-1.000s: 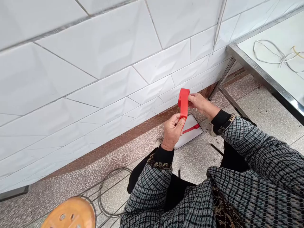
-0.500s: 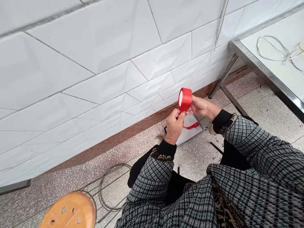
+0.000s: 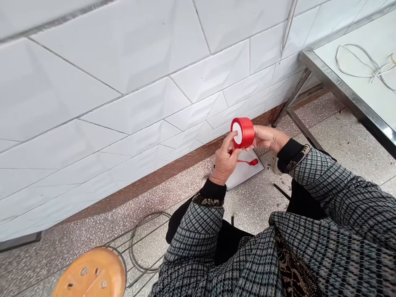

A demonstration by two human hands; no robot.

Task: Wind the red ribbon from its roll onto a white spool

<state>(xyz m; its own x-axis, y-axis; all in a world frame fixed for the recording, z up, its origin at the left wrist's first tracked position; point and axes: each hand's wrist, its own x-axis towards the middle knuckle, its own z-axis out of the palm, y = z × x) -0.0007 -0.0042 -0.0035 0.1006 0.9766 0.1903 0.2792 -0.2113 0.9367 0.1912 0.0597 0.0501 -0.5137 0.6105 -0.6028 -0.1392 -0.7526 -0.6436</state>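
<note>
From my end, via head cam, I've got both hands up in front of the tiled wall (image 3: 139,62), roughly mid-view & above the floor (image 3: 256,210). Red ribbon roll (image 3: 243,133) is held in the air btwn them, its white core side turned toward my L.

L hand (image 3: 225,159): fingers grasping the roll; index tip is on the white core, thumb's underneath by the lower edge. R hand (image 3: 266,138): fingers grasping the roll from its R/far side, cupped abt it; tips mostly hidden behind it, so I can't tell exact finger placement.

Below the hands I see a white panel w/ a dark edge (image 3: 243,179) on the floor, part-hidden by the L hand. A thin red strip (image 3: 243,161) runs across it to a small red bunch (image 3: 253,162); can't tell if the strip joins the roll, or if the bunch touches the panel.

R of the hands, up top: a white tabletop (image 3: 373,35) w/ metal rim, a loose pale cable (image 3: 355,76) looped on it. Dark bits are scattered on the floor near the table leg (image 3: 292,97), plus a dark strip (image 3: 281,191) just R of the panel. Bottom L: round orange stool seat (image 3: 93,268), cut off by the frame, w/ a metal hoop (image 3: 131,243) & thin rods beside it.
</note>
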